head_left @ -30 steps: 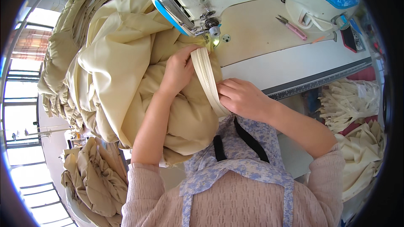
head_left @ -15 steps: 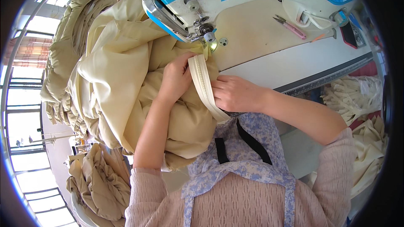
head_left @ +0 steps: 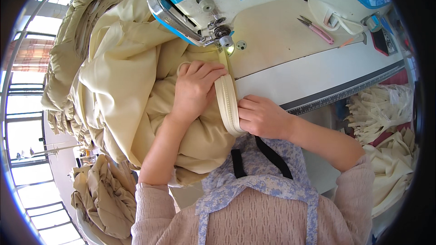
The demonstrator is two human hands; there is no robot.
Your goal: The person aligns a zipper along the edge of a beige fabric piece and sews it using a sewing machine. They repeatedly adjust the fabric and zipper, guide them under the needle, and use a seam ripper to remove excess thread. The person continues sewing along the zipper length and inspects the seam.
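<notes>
A cream zipper runs in a curve from near the needle of the sewing machine down toward me. My left hand lies on the cream fabric, its fingers closed over the upper end of the zipper. Lower and to the right, my right hand is closed on the zipper's edge; its fingertips are partly hidden. The bulky fabric spreads left of the needle and hangs over the table's front edge. Beside the presser foot a small light glows.
Pink-handled thread snips lie on the machine bed, with a black and red phone-like object farther right. A ruler strip edges the table. Bagged cream pieces sit at right; padded garments are piled lower left.
Both hands have come toward me along the zipper, my right hand also shifting slightly right. The zipper's loop has moved lower and right, and more of the seam by the needle shows.
</notes>
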